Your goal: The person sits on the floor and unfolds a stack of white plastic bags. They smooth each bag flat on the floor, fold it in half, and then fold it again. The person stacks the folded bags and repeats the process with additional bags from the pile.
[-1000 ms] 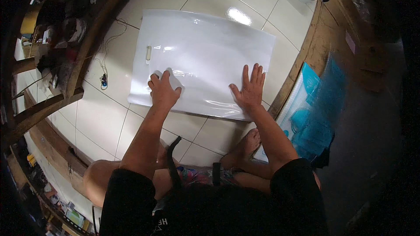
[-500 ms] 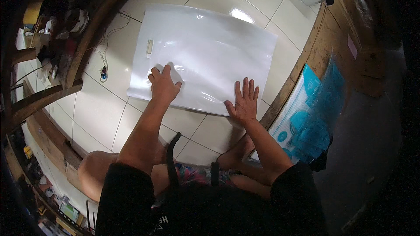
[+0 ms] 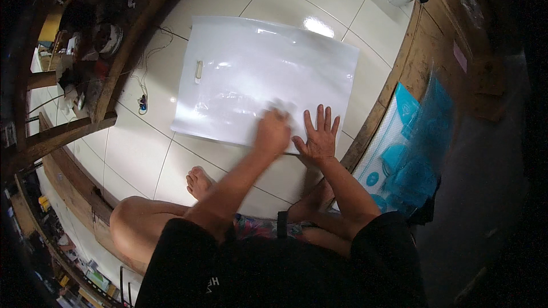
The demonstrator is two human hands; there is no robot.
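Note:
A large glossy white sheet (image 3: 228, 45) lies on the floor in front of me, slightly rippled and shining in places. My right hand (image 3: 318, 140) rests palm down near its right front corner, fingers spread. Over the right front part of the sheet, close to my right hand, is my left hand (image 3: 274, 128); motion smears its fingers, so their pose and anything under them are unclear. Toward the sheet's left edge lies a small slim, pale oblong item (image 3: 198, 72), its kind too small to make out.
White floor tiles (image 3: 137, 154) surround the sheet. A wooden frame with clutter (image 3: 103, 100) stands at left; a thin cord (image 3: 142, 80) lies beside it. On the right are a wooden edge (image 3: 388, 80) and a blue-and-white plastic package (image 3: 399, 159). My bare foot (image 3: 198, 182) is near the sheet.
My left hand has swept rightward across the sheet, from its left part to near my right hand. The right hand stays flat in place.

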